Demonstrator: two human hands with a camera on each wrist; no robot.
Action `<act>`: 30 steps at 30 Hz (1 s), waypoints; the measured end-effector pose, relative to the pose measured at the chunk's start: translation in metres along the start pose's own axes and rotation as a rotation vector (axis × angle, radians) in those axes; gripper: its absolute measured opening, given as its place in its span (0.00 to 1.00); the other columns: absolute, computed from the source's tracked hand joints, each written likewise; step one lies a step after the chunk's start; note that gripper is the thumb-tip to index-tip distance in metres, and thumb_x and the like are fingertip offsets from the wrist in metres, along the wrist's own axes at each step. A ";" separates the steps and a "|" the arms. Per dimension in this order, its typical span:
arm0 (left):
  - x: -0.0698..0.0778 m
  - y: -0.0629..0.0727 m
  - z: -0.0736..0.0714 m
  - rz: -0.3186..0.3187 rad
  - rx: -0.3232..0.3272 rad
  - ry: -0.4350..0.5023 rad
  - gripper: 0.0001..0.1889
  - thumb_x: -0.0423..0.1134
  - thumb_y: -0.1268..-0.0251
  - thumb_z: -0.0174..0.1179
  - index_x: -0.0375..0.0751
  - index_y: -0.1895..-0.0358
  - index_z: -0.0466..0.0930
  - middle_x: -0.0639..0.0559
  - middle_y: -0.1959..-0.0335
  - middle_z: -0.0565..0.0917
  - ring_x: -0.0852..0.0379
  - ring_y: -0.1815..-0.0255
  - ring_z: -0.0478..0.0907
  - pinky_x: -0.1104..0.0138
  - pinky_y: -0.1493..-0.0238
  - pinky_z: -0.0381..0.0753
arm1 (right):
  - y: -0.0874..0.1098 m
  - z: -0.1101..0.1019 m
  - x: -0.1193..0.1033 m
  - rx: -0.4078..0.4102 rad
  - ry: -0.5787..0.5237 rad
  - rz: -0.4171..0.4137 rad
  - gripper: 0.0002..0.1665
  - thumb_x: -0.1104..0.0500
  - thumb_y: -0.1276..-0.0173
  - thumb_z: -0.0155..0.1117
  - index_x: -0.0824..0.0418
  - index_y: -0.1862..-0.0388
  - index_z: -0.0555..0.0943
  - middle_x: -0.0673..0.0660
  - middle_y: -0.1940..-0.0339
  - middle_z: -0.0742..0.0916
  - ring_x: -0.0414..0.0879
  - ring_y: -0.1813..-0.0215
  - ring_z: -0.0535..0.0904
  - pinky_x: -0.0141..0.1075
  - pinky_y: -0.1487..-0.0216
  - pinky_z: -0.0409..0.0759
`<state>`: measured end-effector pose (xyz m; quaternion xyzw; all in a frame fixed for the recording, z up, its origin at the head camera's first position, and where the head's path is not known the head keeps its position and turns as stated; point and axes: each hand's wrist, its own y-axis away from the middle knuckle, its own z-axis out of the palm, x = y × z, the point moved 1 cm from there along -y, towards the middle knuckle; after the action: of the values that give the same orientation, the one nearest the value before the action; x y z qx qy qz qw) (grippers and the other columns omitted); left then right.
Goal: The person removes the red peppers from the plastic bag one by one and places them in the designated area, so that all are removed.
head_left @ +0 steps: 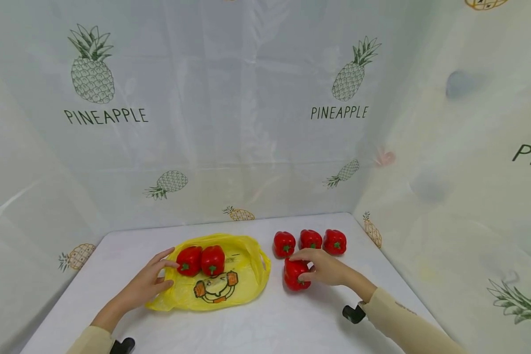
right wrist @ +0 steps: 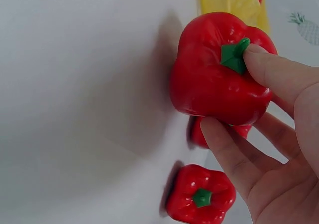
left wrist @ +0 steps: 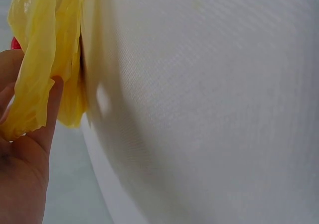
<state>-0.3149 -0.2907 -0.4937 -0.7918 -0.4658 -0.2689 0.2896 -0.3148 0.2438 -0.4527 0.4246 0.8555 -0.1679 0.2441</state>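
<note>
My right hand [head_left: 325, 267] grips a red bell pepper [right wrist: 214, 69], its thumb by the green stem and its fingers around the side. In the right wrist view a shadow lies on the table beside this pepper. On the left, my left hand [head_left: 146, 282] holds the edge of a yellow plastic bag [head_left: 243, 290]; in the left wrist view folds of the bag [left wrist: 37, 59] pass between thumb and fingers. Two red bell peppers, a left one [head_left: 189, 260] and a right one [head_left: 213, 260], sit side by side at the bag, near the left fingertips.
Three more red bell peppers stand in a row at the back right: one on the left [head_left: 284, 244], one in the middle [head_left: 310, 238], one on the right [head_left: 335, 242]. The white table [head_left: 230, 334] is bordered by hanging sheets [head_left: 230, 123] printed with pineapples.
</note>
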 end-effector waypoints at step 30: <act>0.003 0.001 0.000 0.022 0.003 -0.010 0.19 0.28 0.31 0.70 0.44 0.40 0.80 0.34 0.16 0.54 0.23 0.21 0.59 0.50 0.42 0.88 | -0.008 -0.011 -0.022 0.008 0.048 -0.017 0.33 0.49 0.29 0.76 0.50 0.28 0.79 0.51 0.27 0.81 0.56 0.24 0.72 0.58 0.38 0.87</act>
<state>-0.3128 -0.2896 -0.4918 -0.7977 -0.4589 -0.2612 0.2914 -0.3134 0.2303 -0.4313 0.4221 0.8640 -0.1632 0.2205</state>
